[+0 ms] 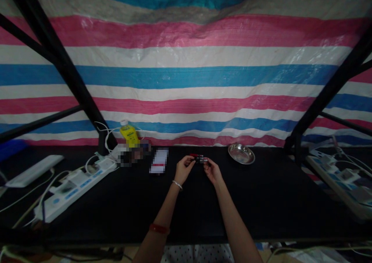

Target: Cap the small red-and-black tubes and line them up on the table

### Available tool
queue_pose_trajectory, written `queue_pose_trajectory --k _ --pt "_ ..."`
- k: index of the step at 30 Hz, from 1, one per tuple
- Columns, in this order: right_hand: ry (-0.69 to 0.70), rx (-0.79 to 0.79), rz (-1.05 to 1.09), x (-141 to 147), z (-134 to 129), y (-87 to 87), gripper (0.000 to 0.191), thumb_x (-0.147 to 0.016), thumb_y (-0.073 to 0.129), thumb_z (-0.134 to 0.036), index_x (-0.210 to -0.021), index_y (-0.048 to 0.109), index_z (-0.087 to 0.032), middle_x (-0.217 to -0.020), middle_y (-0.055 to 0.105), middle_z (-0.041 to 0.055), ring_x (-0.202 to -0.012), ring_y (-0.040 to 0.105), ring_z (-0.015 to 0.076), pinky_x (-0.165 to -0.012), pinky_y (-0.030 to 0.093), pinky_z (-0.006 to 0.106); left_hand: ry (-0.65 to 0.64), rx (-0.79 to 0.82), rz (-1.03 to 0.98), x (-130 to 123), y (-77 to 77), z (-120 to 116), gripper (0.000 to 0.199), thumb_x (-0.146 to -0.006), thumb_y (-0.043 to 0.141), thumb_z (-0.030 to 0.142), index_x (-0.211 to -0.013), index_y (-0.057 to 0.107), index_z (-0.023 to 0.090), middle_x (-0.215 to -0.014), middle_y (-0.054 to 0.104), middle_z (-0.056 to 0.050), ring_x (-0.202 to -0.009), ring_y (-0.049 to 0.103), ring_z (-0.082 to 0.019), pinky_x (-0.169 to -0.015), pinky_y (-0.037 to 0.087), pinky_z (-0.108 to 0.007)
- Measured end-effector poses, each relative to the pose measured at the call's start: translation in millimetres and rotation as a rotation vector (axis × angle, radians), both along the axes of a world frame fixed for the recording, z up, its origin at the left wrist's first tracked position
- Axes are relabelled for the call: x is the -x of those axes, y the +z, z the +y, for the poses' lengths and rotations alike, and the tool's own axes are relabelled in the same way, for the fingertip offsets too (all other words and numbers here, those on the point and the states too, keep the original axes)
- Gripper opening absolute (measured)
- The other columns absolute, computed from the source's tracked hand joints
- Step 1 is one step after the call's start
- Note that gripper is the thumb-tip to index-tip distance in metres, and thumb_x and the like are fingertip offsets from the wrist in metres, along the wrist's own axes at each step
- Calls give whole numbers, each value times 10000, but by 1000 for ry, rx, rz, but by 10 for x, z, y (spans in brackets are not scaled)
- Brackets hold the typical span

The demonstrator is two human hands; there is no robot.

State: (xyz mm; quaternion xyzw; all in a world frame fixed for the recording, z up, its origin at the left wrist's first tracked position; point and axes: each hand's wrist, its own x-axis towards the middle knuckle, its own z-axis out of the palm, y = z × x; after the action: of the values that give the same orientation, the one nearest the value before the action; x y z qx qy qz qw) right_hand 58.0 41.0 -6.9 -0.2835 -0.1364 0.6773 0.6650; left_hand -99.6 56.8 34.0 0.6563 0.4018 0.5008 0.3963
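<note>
Both hands meet over the middle of the black tabletop (261, 201), the left hand (183, 169) and right hand (212, 171) each pinching one end of a small dark object (200, 159) with closed fingers, seemingly mid-assembly, calling for a steady, aligned push or twist.

object: a small dark item (200, 159) with red and pale markings, too small to identify surely
pose: lying roughly level, long side running left to right
position: raised just above the black table, far middle, between the two hands
contact: pinched at its left end by the left hand's fingertips and at its right end by the right hand's fingertips
state: details of its surface blurred; cannot tell if it is one piece or two
</note>
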Motion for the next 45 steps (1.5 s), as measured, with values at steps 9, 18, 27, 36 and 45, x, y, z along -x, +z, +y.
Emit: queue_pose_trajectory --k 9,18,27,36,45 --pt "-81 -47 -110 -84 19 -24 178 -643 608 -187 -818 629 -160 -587 523 -33 -395 390 42 -320 223 145 33 -98 395 155 -153 18 244 -672 655 100 -892 683 203 -831 675 -21 -784 591 -169 -772 469 -321" --pt "-195 -51 -300 -141 45 -44 222 -625 627 -315 -800 541 -208 -477 365 -106 -320 244 30 -314 150 155 28 -110 514 203 -287 46 205 -721 623 136 -893 686 228 -891 689 -14 -879 588 -191 -830 453 -345" --pt "-265 -8 -445 -61 47 -69 220 -590 638 -329 -715 498 -214 -419 300 -134 -296 204 19 -297 105 138 38 -169 479 185 -477 87 199 -731 602 123 -880 681 228 -894 683 -28 -892 593 -205 -841 459 -391" --pt "-301 7 -552 3 31 -43 155 -579 574 -312 -662 490 -211 -403 290 -129 -307 203 27 -304 105 143 156 -222 429 165 -520 92 268 -710 654 149 -971 655 209 -942 607 -51 -911 569 -203 -841 477 -382" --pt "-282 -47 -650 48 -34 -53 86 -635 465 -264 -592 506 -202 -401 275 -98 -352 198 57 -352 117 182 70 -375 544 -209 -269 -124 280 -820 559 214 -1096 592 244 -1061 598 -53 -994 526 -207 -879 425 -375"
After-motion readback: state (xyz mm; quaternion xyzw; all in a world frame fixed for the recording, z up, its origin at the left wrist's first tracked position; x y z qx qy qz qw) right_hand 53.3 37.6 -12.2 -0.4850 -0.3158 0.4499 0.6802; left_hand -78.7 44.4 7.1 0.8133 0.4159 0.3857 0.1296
